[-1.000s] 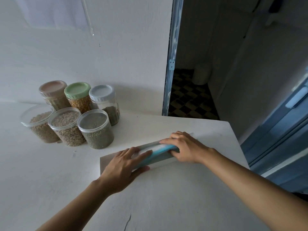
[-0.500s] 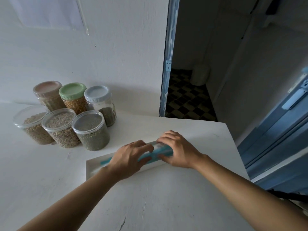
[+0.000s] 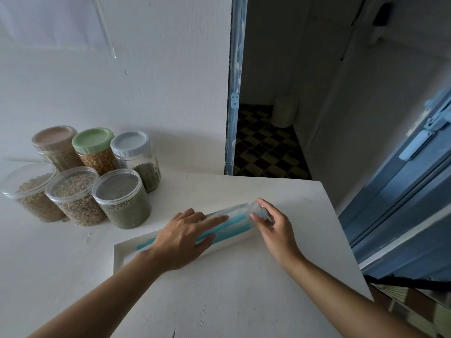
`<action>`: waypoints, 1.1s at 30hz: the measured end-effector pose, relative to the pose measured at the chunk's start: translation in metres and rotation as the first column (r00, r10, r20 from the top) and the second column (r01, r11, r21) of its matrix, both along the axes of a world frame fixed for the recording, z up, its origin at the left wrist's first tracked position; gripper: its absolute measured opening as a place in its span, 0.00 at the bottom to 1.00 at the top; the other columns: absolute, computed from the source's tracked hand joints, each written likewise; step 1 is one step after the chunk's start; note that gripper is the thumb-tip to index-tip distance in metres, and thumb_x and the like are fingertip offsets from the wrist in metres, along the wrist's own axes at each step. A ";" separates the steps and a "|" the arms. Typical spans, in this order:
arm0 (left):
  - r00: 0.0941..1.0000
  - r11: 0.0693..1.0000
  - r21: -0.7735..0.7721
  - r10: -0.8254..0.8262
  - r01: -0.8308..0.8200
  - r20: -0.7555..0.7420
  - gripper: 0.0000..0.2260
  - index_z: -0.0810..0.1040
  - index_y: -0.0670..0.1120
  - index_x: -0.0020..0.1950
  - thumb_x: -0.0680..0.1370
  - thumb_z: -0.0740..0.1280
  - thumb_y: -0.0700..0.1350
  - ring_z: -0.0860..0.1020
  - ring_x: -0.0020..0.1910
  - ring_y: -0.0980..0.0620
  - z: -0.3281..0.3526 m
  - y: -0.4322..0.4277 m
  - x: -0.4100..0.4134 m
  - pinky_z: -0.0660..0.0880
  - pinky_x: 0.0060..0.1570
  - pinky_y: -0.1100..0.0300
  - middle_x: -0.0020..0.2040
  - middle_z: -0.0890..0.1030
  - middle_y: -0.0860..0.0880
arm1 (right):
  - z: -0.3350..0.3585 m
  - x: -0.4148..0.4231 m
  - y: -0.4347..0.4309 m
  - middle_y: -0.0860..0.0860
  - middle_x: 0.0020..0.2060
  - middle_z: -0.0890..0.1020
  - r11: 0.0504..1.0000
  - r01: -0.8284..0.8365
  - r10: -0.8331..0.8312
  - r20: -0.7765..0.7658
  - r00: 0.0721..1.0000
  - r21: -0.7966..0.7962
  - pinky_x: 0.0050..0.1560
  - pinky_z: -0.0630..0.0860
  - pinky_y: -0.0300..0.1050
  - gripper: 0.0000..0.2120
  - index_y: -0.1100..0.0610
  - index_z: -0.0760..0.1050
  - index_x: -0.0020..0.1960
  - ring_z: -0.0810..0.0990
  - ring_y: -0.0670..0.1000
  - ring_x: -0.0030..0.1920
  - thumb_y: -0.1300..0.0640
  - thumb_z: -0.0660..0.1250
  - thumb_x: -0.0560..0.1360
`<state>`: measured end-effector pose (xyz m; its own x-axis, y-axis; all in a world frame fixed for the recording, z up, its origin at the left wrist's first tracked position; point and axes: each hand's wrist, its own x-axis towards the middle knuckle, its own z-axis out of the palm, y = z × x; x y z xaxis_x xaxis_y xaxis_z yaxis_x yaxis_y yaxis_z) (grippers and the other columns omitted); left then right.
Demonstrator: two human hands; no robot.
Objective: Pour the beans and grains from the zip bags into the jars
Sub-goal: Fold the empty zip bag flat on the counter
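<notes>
Left hand (image 3: 180, 237) flat on rolled zip bags (image 3: 234, 224), fingers straight. Right hand (image 3: 275, 230) fingers curl round its end. Filled jars (image 3: 122, 201) nearby.

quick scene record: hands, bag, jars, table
left hand: lies flat on the rolled zip bag, fingers straight
right hand: thumb and fingers curl round the roll's right end
zip bag: clear with a blue strip, rolled up, lying on the table
jars: six, all lidded and holding beans or grains, grouped at far left
table: white
</notes>
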<state>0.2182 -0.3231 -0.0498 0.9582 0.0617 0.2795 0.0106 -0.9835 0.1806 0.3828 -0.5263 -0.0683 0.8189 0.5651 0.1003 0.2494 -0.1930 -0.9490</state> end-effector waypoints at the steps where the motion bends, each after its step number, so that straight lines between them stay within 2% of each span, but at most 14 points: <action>1: 1.000 1.000 0.009 0.002 -0.002 0.009 0.23 0.64 0.60 0.79 0.83 0.54 0.60 0.72 0.48 0.57 -0.002 0.000 0.000 0.73 0.46 0.61 0.56 0.81 0.52 | 0.000 -0.001 0.001 0.48 0.71 0.76 1.000 0.002 -0.002 0.019 1.000 -0.009 0.69 0.74 0.41 0.26 0.55 0.70 0.76 0.74 0.45 0.70 0.52 0.69 0.80; 4: 0.999 1.000 0.011 0.015 -0.015 0.035 0.24 0.62 0.61 0.80 0.84 0.53 0.63 0.73 0.51 0.56 -0.006 -0.002 -0.003 0.71 0.48 0.60 0.58 0.81 0.52 | -0.001 -0.001 0.003 0.47 0.70 0.77 1.000 0.008 -0.006 0.069 0.998 -0.023 0.71 0.72 0.45 0.22 0.56 0.72 0.74 0.74 0.42 0.70 0.55 0.68 0.81; 8: 0.996 0.999 0.004 0.035 -0.035 0.081 0.24 0.65 0.59 0.79 0.84 0.51 0.63 0.76 0.49 0.54 -0.006 -0.004 -0.005 0.71 0.46 0.59 0.56 0.81 0.51 | -0.001 -0.005 0.004 0.48 0.68 0.78 1.000 -0.013 0.013 0.073 0.997 -0.003 0.67 0.75 0.41 0.21 0.57 0.73 0.74 0.76 0.43 0.68 0.57 0.68 0.81; 11: 0.995 0.999 0.017 0.033 -0.034 0.092 0.23 0.68 0.58 0.77 0.85 0.50 0.63 0.77 0.48 0.53 -0.008 -0.005 -0.007 0.71 0.45 0.59 0.55 0.82 0.50 | 0.000 -0.011 0.008 0.45 0.72 0.72 0.994 -0.089 0.091 0.039 0.995 -0.059 0.71 0.70 0.39 0.21 0.54 0.69 0.76 0.70 0.42 0.72 0.56 0.63 0.84; 14: 0.995 0.998 0.038 0.039 -0.043 0.096 0.23 0.70 0.58 0.76 0.84 0.50 0.63 0.79 0.49 0.53 -0.007 -0.005 -0.006 0.73 0.45 0.60 0.57 0.81 0.50 | -0.006 -0.012 0.010 0.48 0.79 0.64 0.965 -0.138 0.156 0.063 0.986 -0.224 0.79 0.61 0.48 0.19 0.50 0.69 0.76 0.63 0.41 0.75 0.52 0.57 0.86; 15: 0.995 0.998 0.041 0.040 -0.044 0.093 0.23 0.72 0.58 0.75 0.84 0.51 0.62 0.79 0.48 0.54 -0.006 -0.005 -0.006 0.72 0.44 0.60 0.57 0.81 0.50 | -0.008 -0.011 0.011 0.49 0.78 0.66 0.956 -0.134 0.161 0.084 0.983 -0.262 0.78 0.61 0.49 0.18 0.50 0.70 0.75 0.65 0.44 0.75 0.51 0.56 0.86; 17: 0.995 0.999 0.035 0.037 -0.040 0.088 0.21 0.76 0.57 0.71 0.84 0.53 0.61 0.78 0.46 0.55 -0.006 -0.005 -0.006 0.69 0.43 0.61 0.54 0.82 0.52 | -0.006 -0.009 0.009 0.49 0.67 0.78 0.958 -0.109 0.157 0.167 0.973 -0.265 0.69 0.70 0.39 0.16 0.53 0.74 0.71 0.76 0.49 0.69 0.55 0.60 0.85; 19: 0.995 0.999 0.025 0.036 -0.038 0.088 0.19 0.79 0.57 0.69 0.84 0.55 0.60 0.79 0.43 0.54 -0.006 -0.004 -0.007 0.69 0.42 0.60 0.51 0.83 0.53 | -0.002 -0.005 0.006 0.50 0.61 0.82 0.965 -0.061 0.159 0.382 0.910 -0.255 0.63 0.75 0.38 0.14 0.56 0.79 0.66 0.80 0.51 0.63 0.61 0.66 0.82; 21: 0.996 0.999 0.014 0.034 -0.035 0.086 0.19 0.79 0.57 0.68 0.83 0.56 0.60 0.79 0.42 0.55 -0.003 -0.002 -0.006 0.72 0.40 0.59 0.50 0.83 0.54 | 0.001 0.004 0.004 0.50 0.58 0.84 0.956 -0.001 0.187 0.609 0.771 -0.293 0.57 0.80 0.50 0.12 0.57 0.83 0.59 0.80 0.52 0.59 0.61 0.73 0.76; 22: 0.996 1.000 0.012 0.025 -0.026 0.080 0.18 0.79 0.57 0.68 0.83 0.57 0.60 0.79 0.41 0.55 -0.001 -0.002 -0.004 0.73 0.39 0.60 0.51 0.83 0.53 | 0.004 0.007 0.004 0.49 0.55 0.83 0.949 0.031 0.198 0.666 0.719 -0.315 0.52 0.79 0.52 0.11 0.56 0.84 0.56 0.79 0.52 0.56 0.59 0.76 0.74; 24: 0.998 1.000 0.016 -0.010 0.009 0.064 0.16 0.79 0.57 0.67 0.81 0.64 0.58 0.80 0.41 0.54 0.003 0.000 -0.001 0.75 0.36 0.60 0.53 0.82 0.52 | 0.015 0.012 0.006 0.47 0.49 0.82 0.926 0.058 0.246 0.712 0.658 -0.373 0.46 0.76 0.51 0.09 0.55 0.86 0.52 0.77 0.51 0.51 0.56 0.77 0.72; 26: 0.997 0.999 0.023 -0.050 0.049 0.051 0.16 0.80 0.56 0.66 0.79 0.71 0.55 0.81 0.42 0.53 0.005 0.003 0.002 0.75 0.35 0.60 0.53 0.81 0.51 | 0.021 0.015 0.009 0.46 0.46 0.83 0.901 0.047 0.314 0.725 0.613 -0.431 0.47 0.75 0.53 0.08 0.55 0.86 0.51 0.77 0.51 0.49 0.55 0.76 0.73; 30: 0.993 0.994 0.030 -0.110 0.108 0.052 0.19 0.82 0.55 0.65 0.75 0.76 0.53 0.82 0.42 0.51 0.005 0.008 0.006 0.78 0.36 0.57 0.51 0.83 0.51 | 0.027 0.019 0.013 0.45 0.47 0.85 0.877 0.030 0.351 0.682 0.642 -0.480 0.52 0.71 0.53 0.09 0.53 0.86 0.53 0.76 0.49 0.53 0.51 0.75 0.75; 33: 0.991 0.992 0.040 -0.125 0.123 0.052 0.19 0.82 0.54 0.65 0.75 0.77 0.53 0.82 0.42 0.52 0.003 0.010 0.006 0.78 0.36 0.58 0.51 0.84 0.51 | 0.030 0.018 0.013 0.47 0.49 0.79 0.864 0.069 0.360 0.708 0.608 -0.499 0.50 0.72 0.53 0.09 0.54 0.87 0.51 0.72 0.49 0.53 0.50 0.76 0.74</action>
